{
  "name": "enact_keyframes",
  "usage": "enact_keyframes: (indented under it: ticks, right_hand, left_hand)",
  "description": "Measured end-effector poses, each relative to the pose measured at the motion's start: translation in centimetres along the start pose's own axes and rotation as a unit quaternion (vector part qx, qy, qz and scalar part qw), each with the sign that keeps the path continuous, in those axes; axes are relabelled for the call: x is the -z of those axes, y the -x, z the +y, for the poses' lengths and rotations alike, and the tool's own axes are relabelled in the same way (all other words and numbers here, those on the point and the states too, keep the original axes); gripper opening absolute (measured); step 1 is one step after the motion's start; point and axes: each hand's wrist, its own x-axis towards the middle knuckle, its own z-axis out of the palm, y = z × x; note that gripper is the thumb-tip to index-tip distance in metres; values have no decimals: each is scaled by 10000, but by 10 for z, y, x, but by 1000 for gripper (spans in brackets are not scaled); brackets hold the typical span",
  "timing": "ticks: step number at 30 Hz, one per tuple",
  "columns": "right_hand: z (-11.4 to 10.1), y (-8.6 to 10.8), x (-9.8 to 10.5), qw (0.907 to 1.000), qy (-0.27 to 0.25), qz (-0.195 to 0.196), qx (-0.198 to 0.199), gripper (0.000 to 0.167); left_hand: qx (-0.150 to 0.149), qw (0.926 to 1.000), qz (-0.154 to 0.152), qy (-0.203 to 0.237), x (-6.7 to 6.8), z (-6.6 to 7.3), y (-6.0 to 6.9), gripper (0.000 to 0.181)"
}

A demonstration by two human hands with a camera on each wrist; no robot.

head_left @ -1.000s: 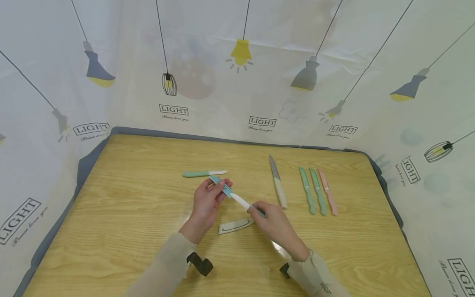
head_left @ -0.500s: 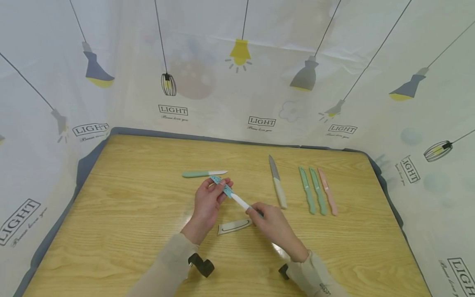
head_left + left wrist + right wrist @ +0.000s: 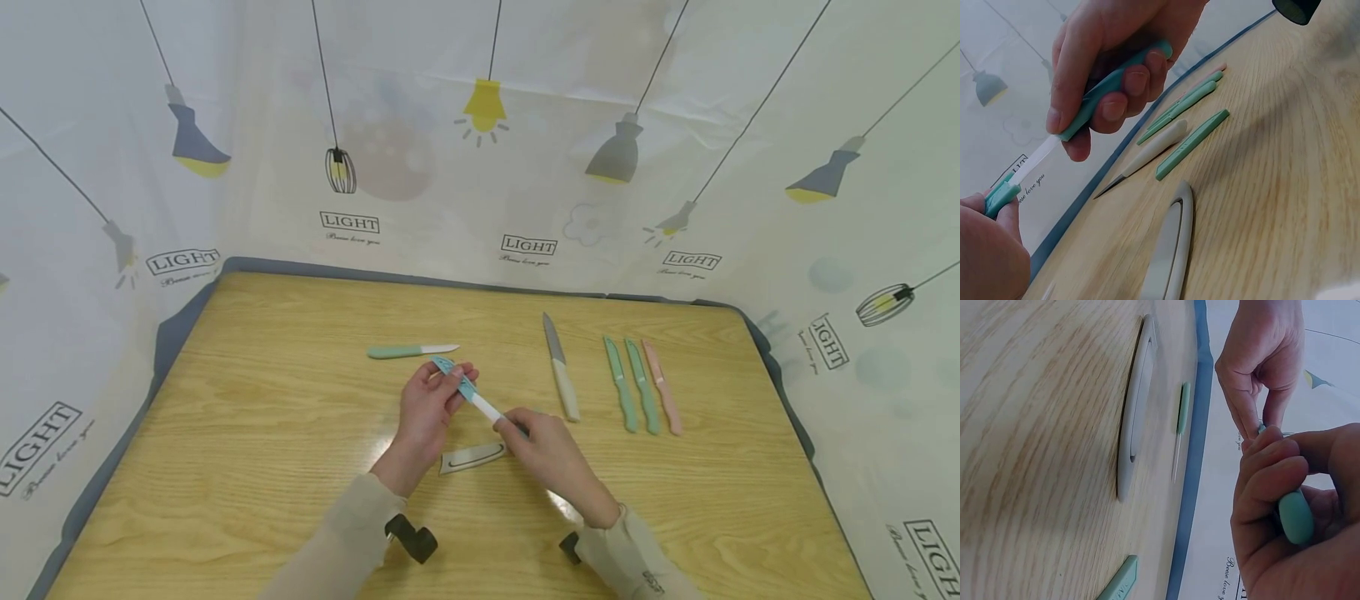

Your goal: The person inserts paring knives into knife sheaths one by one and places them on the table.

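Note:
My left hand (image 3: pixel 423 417) pinches a light-blue sheath (image 3: pixel 467 388) between thumb and fingers. My right hand (image 3: pixel 555 454) grips the teal handle (image 3: pixel 1107 87) of a knife whose white blade (image 3: pixel 487 407) points into the sheath's opening; part of the blade shows between the hands. In the left wrist view the right fingers curl round that handle and the left hand (image 3: pixel 988 256) holds the sheath (image 3: pixel 1002 197). In the right wrist view the handle's end (image 3: pixel 1296 517) pokes out of the right hand (image 3: pixel 1297 550). A white sheath (image 3: pixel 471 458) lies below the hands.
A green-handled knife (image 3: pixel 395 352) with a white blade lies behind the left hand. To the right lie a cream-handled knife (image 3: pixel 566 390), two green knives (image 3: pixel 621 392) and a pink one (image 3: pixel 663 392). A green sheath (image 3: pixel 1191 145) shows in the left wrist view.
My left hand and the blue sheath have shifted slightly right, towards the right hand. A little less of the white blade shows between them.

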Motion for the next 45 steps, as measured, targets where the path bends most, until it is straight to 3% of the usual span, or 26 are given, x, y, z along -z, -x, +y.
enact_keyframes:
  ticks: [22,45]
  right_hand:
    - [-7,-4,-1,9998,96,98,-156,26]
    - [-6,-8,-1,9999,-81,91,10,31]
  left_hand:
    - [48,9999,-55,-69,-5,-7,3,31]
    - [54,9999,-111,-86,-9,-7,4,29]
